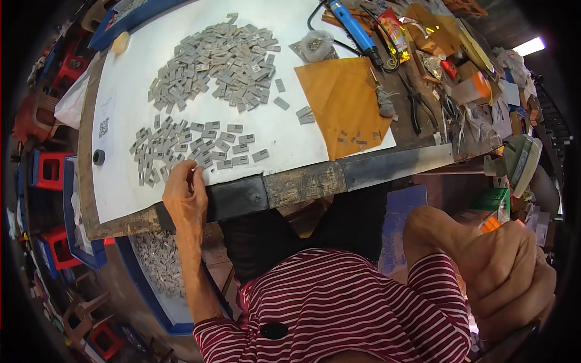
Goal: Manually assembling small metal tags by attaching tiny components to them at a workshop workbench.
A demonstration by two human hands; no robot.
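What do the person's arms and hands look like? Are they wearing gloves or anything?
No gloves: both the left hand and the right hand are bare. The arms are bare too, below short sleeves of a shirt striped dark red and white. No watch, ring or bracelet shows.

blue soldering tool [356,29], pliers [417,104], orange sheet [339,100]
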